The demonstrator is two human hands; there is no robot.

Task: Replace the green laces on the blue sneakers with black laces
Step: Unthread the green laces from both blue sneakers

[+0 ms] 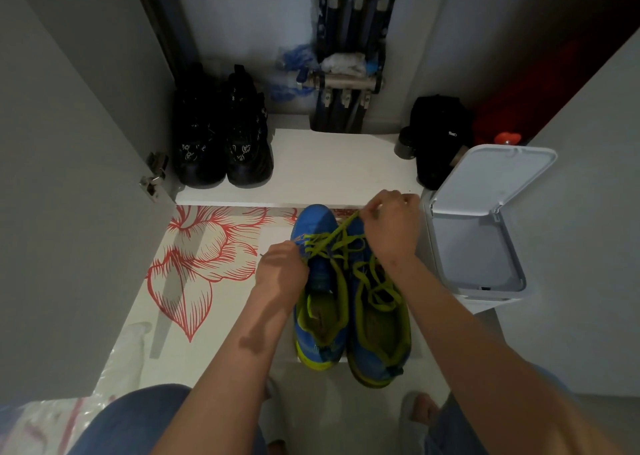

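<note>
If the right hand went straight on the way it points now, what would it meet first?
Probably the front edge of the white shelf beyond the toes of the blue sneakers. The right hand, pinching a green lace, points forward and slightly left; its height above the shelf is unclear.

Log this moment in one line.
stage: unlacing | left hand: grips sneaker | right hand: pinches green lace | black laces: unseen
</note>
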